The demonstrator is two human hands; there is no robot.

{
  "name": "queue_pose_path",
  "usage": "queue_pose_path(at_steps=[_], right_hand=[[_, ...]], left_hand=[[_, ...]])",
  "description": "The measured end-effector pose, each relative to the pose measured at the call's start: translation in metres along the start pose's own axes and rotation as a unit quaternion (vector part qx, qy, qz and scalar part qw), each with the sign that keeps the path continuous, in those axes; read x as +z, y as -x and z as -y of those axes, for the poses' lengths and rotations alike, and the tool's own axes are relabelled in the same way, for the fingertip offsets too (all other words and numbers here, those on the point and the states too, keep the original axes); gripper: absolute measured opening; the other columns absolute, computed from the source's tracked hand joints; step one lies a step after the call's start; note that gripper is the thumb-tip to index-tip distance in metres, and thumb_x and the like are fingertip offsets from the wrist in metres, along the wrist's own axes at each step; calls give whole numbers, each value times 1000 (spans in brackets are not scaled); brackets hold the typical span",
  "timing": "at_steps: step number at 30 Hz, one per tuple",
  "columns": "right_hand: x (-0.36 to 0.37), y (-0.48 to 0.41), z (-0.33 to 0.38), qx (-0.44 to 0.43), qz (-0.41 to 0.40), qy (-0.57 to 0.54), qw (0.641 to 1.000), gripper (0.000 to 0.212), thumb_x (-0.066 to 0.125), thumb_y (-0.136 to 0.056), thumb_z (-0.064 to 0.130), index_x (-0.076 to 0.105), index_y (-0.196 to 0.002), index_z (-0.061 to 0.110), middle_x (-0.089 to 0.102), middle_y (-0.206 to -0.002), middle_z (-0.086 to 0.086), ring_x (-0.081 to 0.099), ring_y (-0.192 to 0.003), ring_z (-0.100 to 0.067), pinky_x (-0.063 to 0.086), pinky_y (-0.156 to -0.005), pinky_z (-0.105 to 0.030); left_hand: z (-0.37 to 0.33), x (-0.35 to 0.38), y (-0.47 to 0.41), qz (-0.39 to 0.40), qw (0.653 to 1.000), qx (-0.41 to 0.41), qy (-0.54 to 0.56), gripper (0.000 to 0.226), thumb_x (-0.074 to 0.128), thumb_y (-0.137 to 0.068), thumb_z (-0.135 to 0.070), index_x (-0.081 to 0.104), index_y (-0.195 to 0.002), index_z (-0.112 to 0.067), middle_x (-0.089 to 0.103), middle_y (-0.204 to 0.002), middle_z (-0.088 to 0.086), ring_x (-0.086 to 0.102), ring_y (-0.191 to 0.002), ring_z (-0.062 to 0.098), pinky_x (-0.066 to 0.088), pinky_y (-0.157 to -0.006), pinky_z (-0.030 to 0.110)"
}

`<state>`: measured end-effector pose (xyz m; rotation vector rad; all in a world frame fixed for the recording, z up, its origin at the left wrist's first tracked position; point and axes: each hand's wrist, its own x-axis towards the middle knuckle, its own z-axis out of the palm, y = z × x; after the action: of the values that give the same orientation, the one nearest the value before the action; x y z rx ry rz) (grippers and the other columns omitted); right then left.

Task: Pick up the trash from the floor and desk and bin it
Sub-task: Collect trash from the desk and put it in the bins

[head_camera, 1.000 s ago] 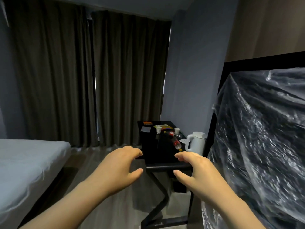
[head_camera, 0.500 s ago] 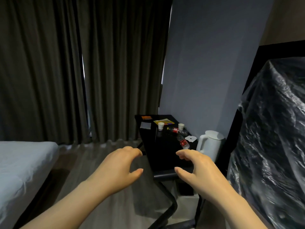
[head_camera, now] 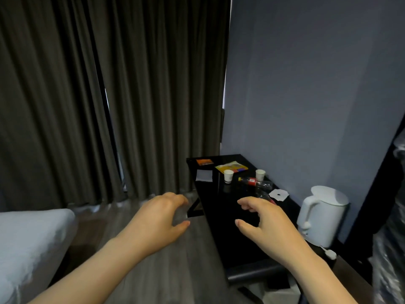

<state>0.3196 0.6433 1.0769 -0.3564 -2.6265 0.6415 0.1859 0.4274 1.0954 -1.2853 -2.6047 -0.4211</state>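
Trash strewn across black desk (head_camera: 219, 211) at centre right of frame, hard against grey wall (head_camera: 306, 84). At far end, orange packet (head_camera: 204, 161) beside yellow snack wrapper (head_camera: 231, 167), with white slip of paper (head_camera: 204, 175) just below the packet. Nearer, left paper cup (head_camera: 228, 176) upright at the wrapper's lower edge and right paper cup (head_camera: 260, 174) upright close to the wall. Between and just below the two, clear plastic bottle (head_camera: 254, 181) with red label, lying on its side. Lower right of that, white paper disc (head_camera: 278, 194) with a hole in the middle, flat on the desktop. Second clear bottle (head_camera: 263, 194) partly hidden behind the right fingertips; contact impossible to tell.

Left hand (head_camera: 157, 218) at lower centre, palm down above grey wood-look floor (head_camera: 175, 270), fingers spread and loosely curved, gripping nothing. Right hand (head_camera: 267, 222) to its right, palm down above the near half of the desk, fingers likewise loose and apart, thumb out, gripping nothing. Bare forearms entering from bottom edge.

White electric kettle (head_camera: 322, 216) at right, standing just beside the desk, handle turned left. Dark pleated curtains (head_camera: 109, 95) filling upper left. Corner of white bed (head_camera: 28, 244) at lower left. Crinkled clear plastic sheeting (head_camera: 390, 249) along right edge.
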Motion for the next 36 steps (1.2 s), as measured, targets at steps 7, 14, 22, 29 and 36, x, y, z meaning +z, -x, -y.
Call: queue_pose_path(at_steps=[7,14,22,29,36], right_hand=[[46,-80,-18,42,19,0,999,49,64,-83,43,51,-129,37,55,-117,21,51,-109,3,45,-89,-18],[96,-167,-24,105,13,5,994,49,65,-84,42,49,-131,37,54,-119,20,50,-111,2,43,-88,-17],[155,-253,-14,173,-10,5,985,52,64,-84,43,47,-133,37,55,-122,19,49,-111,3,39,-86,-13],[188,-308,-34,227,-7,9,974,53,65,-84,44,46,-133,37,54,-120,20,49,-110,4,40,-84,-13],[223,-378,-82,261,-20,-38,964,55,68,-84,39,46,-134,35,54,-122,16,49,-111,2,39,-85,-11]], left_hand=[[69,35,-78,27,999,7,22,48,60,-84,-44,52,-128,-26,56,-124,-7,55,-114,9,43,-96,23],[150,64,-169,46,997,54,44,49,61,-85,-42,51,-130,-25,56,-125,-6,54,-115,9,42,-96,22],[243,88,-264,73,990,107,62,44,62,-83,-41,55,-123,-24,58,-119,-4,57,-108,13,44,-92,28],[286,132,-333,111,980,135,95,47,62,-81,-41,55,-125,-24,59,-120,-4,58,-110,14,46,-93,30],[317,177,-419,110,978,154,87,44,62,-82,-42,56,-123,-26,59,-117,-5,58,-109,13,46,-90,26]])
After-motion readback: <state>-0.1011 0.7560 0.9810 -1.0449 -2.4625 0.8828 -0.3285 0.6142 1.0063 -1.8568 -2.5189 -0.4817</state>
